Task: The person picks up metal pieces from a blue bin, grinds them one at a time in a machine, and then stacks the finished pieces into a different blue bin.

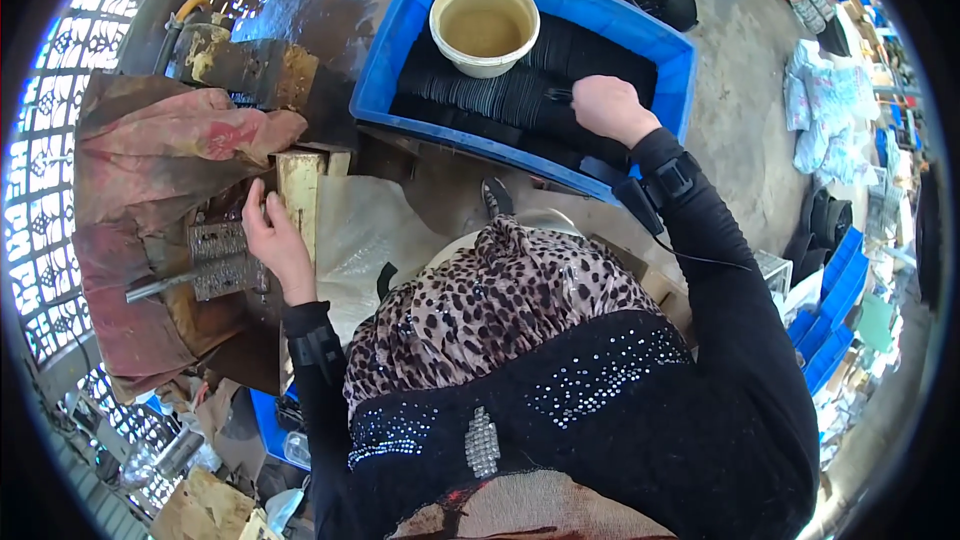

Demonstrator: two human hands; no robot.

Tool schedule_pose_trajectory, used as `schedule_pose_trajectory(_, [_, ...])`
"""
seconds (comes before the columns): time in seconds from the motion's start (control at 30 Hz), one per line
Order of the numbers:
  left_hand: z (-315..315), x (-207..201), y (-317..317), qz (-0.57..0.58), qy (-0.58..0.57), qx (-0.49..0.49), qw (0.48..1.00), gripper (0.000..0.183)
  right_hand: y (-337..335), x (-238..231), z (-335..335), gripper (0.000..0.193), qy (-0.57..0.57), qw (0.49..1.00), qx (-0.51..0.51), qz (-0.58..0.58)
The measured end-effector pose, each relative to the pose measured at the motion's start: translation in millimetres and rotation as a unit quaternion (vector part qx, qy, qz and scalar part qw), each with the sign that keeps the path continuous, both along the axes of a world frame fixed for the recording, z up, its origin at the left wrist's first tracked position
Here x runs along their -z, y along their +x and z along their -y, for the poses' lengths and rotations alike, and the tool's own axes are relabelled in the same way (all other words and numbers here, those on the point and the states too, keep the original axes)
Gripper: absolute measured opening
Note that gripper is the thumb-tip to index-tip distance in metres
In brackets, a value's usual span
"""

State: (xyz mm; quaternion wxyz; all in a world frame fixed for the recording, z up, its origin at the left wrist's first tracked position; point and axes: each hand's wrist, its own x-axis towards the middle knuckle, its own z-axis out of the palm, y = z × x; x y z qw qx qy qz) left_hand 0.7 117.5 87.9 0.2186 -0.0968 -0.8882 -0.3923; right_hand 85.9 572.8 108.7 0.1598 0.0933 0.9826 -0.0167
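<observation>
My right hand (pixel 612 110) is closed over the blue crate (pixel 520 155), and a small dark pronged piece (pixel 558 94) sticks out of its fingers; its kind is unclear. Under it, rows of thin black plates (pixel 480 95) stand packed on edge in the crate. A cream bucket (pixel 484 68) holding murky yellowish liquid rests on these plates. On the left, my left hand (pixel 275 245) has its fingers apart, holding nothing visible. It is beside a wet, dirty metal block (pixel 228 255) of a machine, from which a metal rod (pixel 160 287) reaches left.
A stained reddish cloth (pixel 180 145) drapes over the machine. A pale yellow block (pixel 300 190) and clear plastic sheeting (pixel 370 240) lie between the machine and my lap. White plastic bags (pixel 830 105) and blue bins (pixel 835 310) stand at the right.
</observation>
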Motion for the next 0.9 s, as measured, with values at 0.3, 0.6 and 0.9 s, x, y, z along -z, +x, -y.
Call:
schedule_pose_trajectory(0.3, [21.3, 3.6, -6.9, -0.039, -0.153, -0.088, 0.984, 0.035, -6.2, 39.2, -20.2, 0.02, 0.032, 0.994, 0.041, 0.094])
schedule_pose_trajectory(0.6, [46.0, 28.3, -21.1, -0.016, -0.143, -0.112, 0.983, 0.039, 23.9, 51.1, -49.5, 0.021, -0.042, 0.99, 0.091, 0.097])
schedule_pose_trajectory(0.9, [47.2, 29.7, -24.8, 0.015, -0.158, -0.101, 0.982, 0.041, 46.5, 52.0, -40.3, 0.026, -0.043, 0.972, 0.121, 0.195])
